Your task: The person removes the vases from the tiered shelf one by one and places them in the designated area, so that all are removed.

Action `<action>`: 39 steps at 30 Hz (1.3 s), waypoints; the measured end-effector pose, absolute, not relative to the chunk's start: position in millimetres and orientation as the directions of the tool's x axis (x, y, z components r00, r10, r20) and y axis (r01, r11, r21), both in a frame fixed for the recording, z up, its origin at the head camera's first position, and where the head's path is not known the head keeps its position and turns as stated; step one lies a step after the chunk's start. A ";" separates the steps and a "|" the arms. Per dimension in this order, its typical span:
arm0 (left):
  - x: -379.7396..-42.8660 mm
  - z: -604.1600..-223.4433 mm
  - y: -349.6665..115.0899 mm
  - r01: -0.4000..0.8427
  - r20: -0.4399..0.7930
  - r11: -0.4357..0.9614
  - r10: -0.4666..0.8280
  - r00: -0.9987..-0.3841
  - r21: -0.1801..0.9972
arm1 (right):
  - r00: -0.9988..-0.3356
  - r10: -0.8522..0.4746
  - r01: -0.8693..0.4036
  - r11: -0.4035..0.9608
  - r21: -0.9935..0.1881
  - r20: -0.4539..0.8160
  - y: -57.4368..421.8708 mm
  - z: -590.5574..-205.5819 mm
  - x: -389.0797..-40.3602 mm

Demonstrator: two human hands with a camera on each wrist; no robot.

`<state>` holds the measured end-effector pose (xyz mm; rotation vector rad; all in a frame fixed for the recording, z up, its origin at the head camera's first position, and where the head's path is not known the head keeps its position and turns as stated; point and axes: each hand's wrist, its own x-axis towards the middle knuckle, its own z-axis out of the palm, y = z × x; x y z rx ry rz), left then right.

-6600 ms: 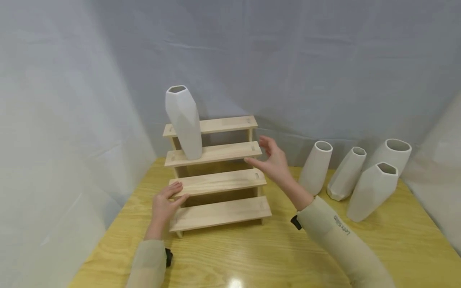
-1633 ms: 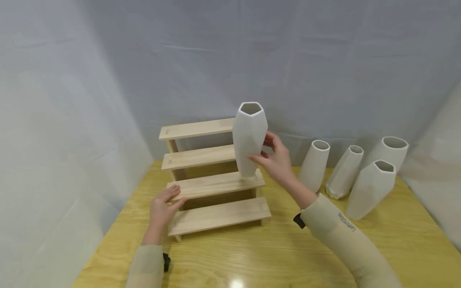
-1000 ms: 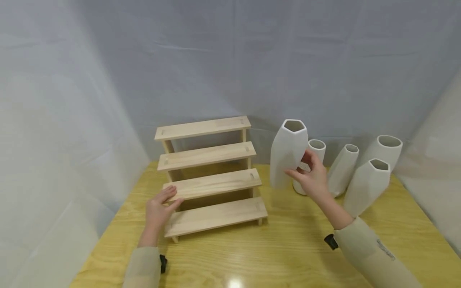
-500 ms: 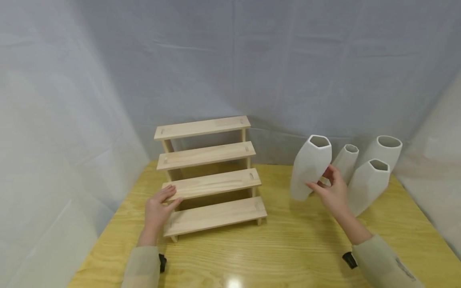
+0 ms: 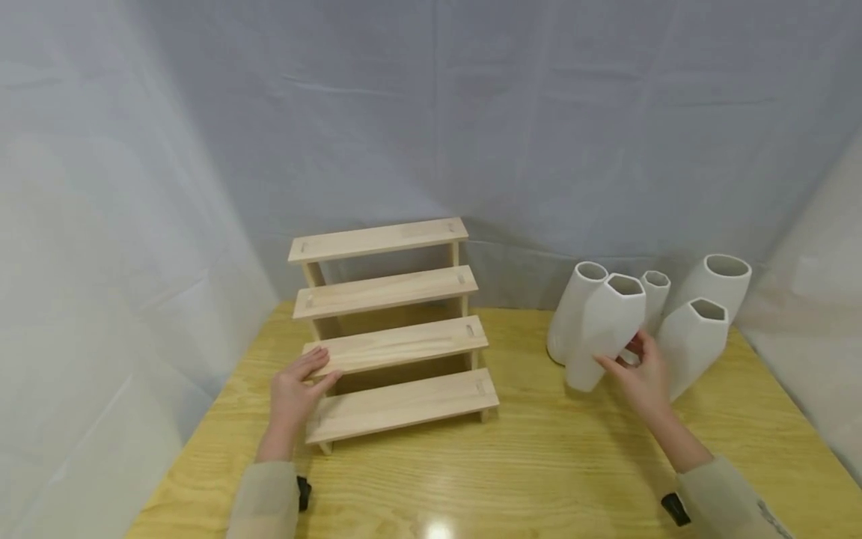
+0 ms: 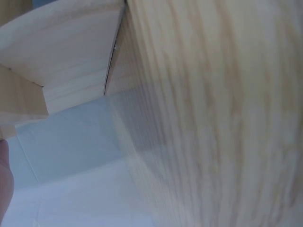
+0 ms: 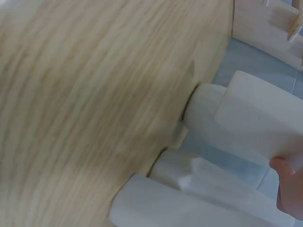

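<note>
My right hand (image 5: 643, 378) pinches a white faceted vase (image 5: 606, 329) near its lower half, thumb on the near side. In the right wrist view the base of this vase stands a little off the table. It overlaps a round-mouthed white vase (image 5: 564, 329) just behind it. My left hand (image 5: 296, 389) grips the left corner of a tier of the four-step wooden stand (image 5: 404, 343), fingers on top and thumb at the front edge. The left wrist view shows only part of the thumb (image 6: 4, 182) beside the wood.
A narrow vase (image 5: 655, 296), a wide round-mouthed vase (image 5: 700, 288) and another faceted vase (image 5: 692, 344) stand close to the right hand. Grey-white sheeting (image 5: 512, 135) hangs behind the wood-grain table (image 5: 512, 457). The stand's tiers carry no vases.
Earlier the faceted vase stood on the stand's second-highest tier. My right hand has taken hold of it and carried it right and down, to the other vases. The left hand keeps its place.
</note>
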<state>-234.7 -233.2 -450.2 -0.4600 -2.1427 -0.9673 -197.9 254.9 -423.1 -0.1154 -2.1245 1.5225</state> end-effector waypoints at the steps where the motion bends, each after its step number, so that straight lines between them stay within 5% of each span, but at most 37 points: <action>1: -234.5 -450.1 -232.9 0.575 0.744 0.652 0.025 -0.668 0.494 | -0.862 0.359 -0.219 0.373 -0.902 0.358 256.1 -424.7 -197.3; 25: -231.5 -447.6 -230.7 0.569 0.727 0.636 0.019 -0.687 0.522 | -0.875 0.274 -0.228 0.496 -0.838 0.400 275.7 -451.3 -194.1; 39: -231.4 -447.8 -231.0 0.575 0.735 0.639 0.021 -0.677 0.511 | -0.857 0.276 -0.298 0.424 -0.855 0.436 290.3 -481.6 -207.9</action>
